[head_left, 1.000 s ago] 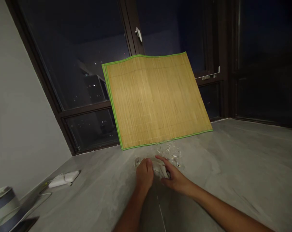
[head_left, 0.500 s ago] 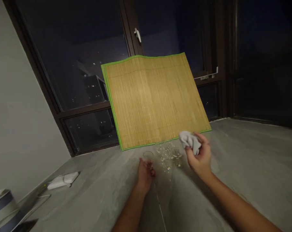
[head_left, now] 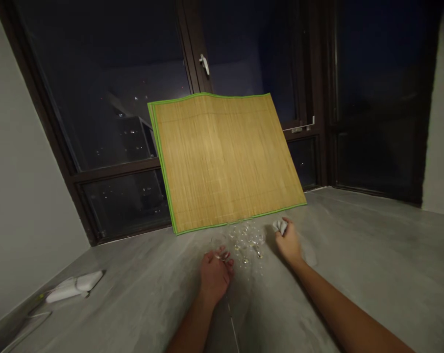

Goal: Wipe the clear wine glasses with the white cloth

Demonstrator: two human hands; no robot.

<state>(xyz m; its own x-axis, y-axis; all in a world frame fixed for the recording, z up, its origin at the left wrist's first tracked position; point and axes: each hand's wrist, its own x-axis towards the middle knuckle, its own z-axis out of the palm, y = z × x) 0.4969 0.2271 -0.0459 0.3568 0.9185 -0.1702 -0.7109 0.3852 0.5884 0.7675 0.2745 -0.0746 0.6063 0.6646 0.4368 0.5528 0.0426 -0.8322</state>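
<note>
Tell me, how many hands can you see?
2. The left hand rests on the grey surface, fingertips at the small clear glasses. The right hand grips a crumpled cloth just right of them. No others show.

1. Flat woven bamboo mat (head_left: 222, 162): honey-yellow, fine horizontal slat lines, bright green edging.
2. Small crumpled cloth (head_left: 280, 226): pale grey-white.
3. Cluster of stemmed glasses (head_left: 246, 240): clear, with small pale glints.
4. Stone-look worktop (head_left: 354, 255): pale grey, faintly mottled.
5. Flat oblong plastic box (head_left: 75, 286): white.
6. Window frame (head_left: 111, 171): dark brown.
</note>
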